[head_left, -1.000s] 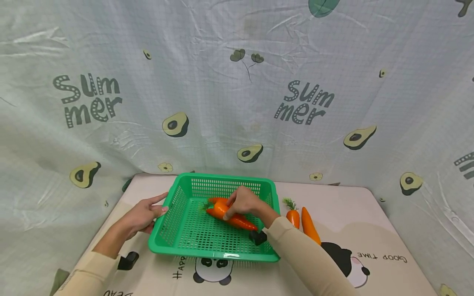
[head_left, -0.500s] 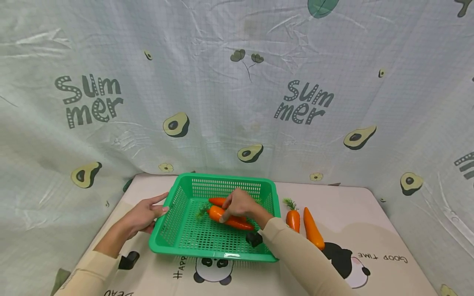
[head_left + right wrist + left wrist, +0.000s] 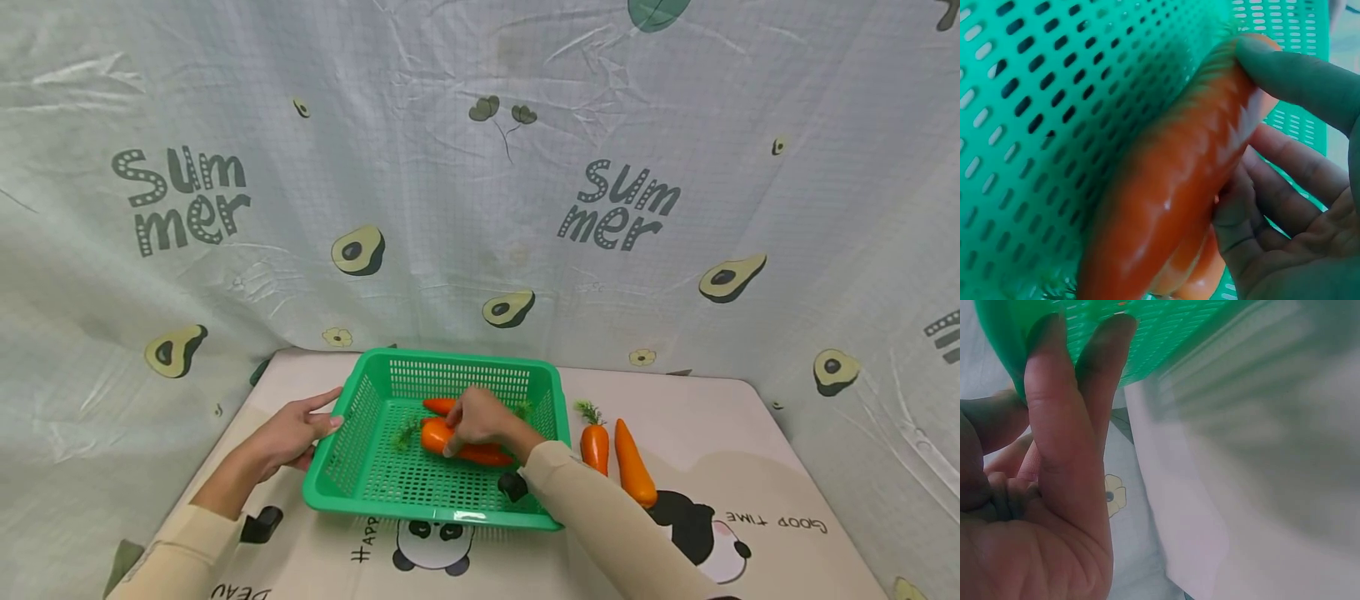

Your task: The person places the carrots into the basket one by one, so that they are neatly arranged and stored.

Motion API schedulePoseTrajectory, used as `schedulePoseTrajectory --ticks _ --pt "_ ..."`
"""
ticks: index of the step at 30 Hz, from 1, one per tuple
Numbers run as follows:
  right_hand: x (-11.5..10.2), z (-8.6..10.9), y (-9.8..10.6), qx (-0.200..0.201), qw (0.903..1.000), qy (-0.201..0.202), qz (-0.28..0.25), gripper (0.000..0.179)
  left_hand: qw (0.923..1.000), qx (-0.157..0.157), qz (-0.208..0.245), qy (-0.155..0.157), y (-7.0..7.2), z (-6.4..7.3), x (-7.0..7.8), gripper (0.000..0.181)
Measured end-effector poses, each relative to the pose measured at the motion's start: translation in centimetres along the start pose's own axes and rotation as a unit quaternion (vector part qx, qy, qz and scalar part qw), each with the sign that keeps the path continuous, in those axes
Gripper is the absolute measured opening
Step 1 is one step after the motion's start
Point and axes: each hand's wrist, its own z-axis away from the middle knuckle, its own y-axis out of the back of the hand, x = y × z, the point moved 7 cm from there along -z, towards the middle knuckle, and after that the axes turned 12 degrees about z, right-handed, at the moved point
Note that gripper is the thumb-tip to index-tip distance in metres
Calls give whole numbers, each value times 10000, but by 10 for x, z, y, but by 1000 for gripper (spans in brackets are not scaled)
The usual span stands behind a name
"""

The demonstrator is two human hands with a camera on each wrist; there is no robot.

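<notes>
A green plastic basket (image 3: 435, 518) with slotted walls stands on the table. At its left side my left hand (image 3: 288, 437) grips the rim, thumb over the edge; in the left wrist view two fingers (image 3: 1060, 412) lie against the slotted wall. Inside the basket my right hand (image 3: 480, 417) pinches an orange carrot (image 3: 433, 437) with its leafy green end pointing left. Close up in the right wrist view, the thumb presses on one end of this carrot (image 3: 1166, 181). More orange carrots (image 3: 1200, 278) lie beneath it, and the tip of one carrot (image 3: 438, 406) shows behind the hand.
Two more carrots lie on the table right of the basket: one with a leafy top (image 3: 595, 448) beside the basket wall, and a long carrot (image 3: 634, 467) partly next to my right sleeve (image 3: 600, 508). A printed sheet (image 3: 435, 192) hangs behind and around the table (image 3: 705, 433).
My right hand has shifted slightly left and settled the carrot lower and flatter in the basket. The long carrot outside has moved slightly right and nearer. My left hand stays at the rim.
</notes>
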Motion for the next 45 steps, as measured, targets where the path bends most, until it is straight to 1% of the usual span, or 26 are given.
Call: schedulePoseTrajectory --ticks 3,8,12,14,16,18,21,25,28,30,36,38,41,43,45 --pt "0 -1 -2 -18 9999 63 84 44 10000 11 -7 7 0 -1 0 70" --pt "0 -2 -6 37 9993 172 317 24 10000 45 -46 50 -2 -1 -1 69" --pt "1 -2 -8 70 9987 189 473 23 9999 75 -78 107 -2 -1 -3 69" --pt "1 -1 -7 98 9990 212 371 21 9998 90 -95 127 -1 -1 -4 69" --pt "1 1 -2 156 9995 237 162 20 9998 79 -100 127 -1 -1 -4 69" --pt "3 4 6 308 9992 210 -165 20 9999 55 -108 105 -1 -1 -3 69" --pt "9 10 26 567 9961 52 -668 21 9999 41 -133 61 0 1 0 69" --pt "26 26 53 764 9838 -386 -1576 17 9998 29 -173 29 1 2 1 70" --pt "43 41 67 864 9702 -676 -2161 15 9999 7 -142 26 2 2 1 70" --pt "55 50 75 933 9646 -796 -2334 16 9999 15 -109 44 3 2 1 70" --pt "93 75 88 1111 9522 -1141 -2608 26 9999 44 -73 115 2 0 -1 69" --pt "108 85 91 1213 9476 -1324 -2641 27 9999 22 -56 113 1 -1 -1 69" --pt "129 102 95 1380 9445 -1606 -2512 27 9999 10 -43 107 -1 -1 0 69" --pt "144 113 96 1517 9407 -1794 -2447 24 9999 -8 -52 98 -2 -2 1 70" --pt "157 124 97 1625 9392 -1923 -2334 24 10000 -21 -61 62 -3 -2 3 70"
